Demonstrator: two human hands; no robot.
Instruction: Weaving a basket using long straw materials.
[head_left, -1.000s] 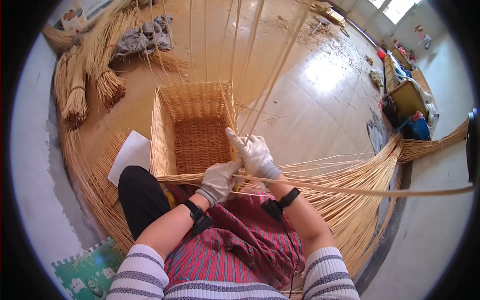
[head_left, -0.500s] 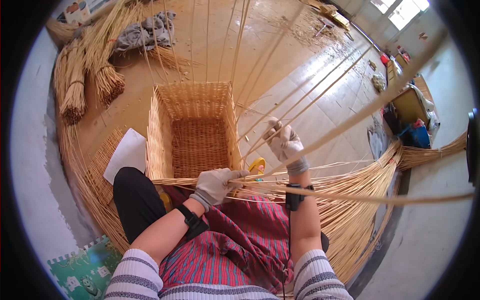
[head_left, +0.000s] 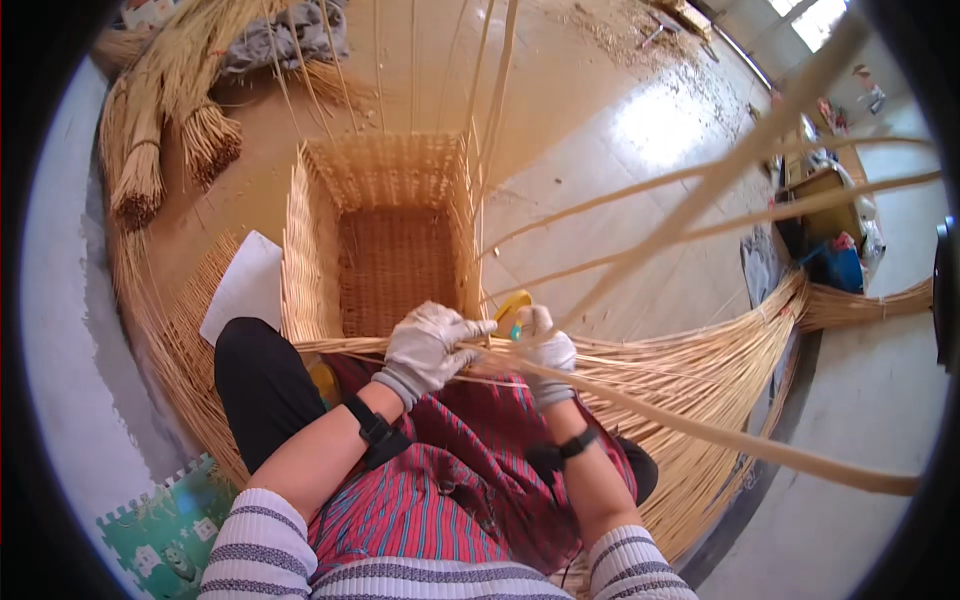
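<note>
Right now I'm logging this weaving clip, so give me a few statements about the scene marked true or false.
1. Both hands wear light gloves. True: left hand, right hand.
2. The wicker basket is round. False: it is rectangular.
3. A white sheet lies left of the basket. True.
4. The left hand rests on the floor. False: it grips willow rods at the basket's near rim.
5. Tied straw bundles lie at upper left. True.

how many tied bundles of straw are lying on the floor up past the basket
2, side by side at upper left, left of the woven basket: one tied bundle nearer the edge, another tied bundle right of it. More may be hidden among loose stalks.
</note>
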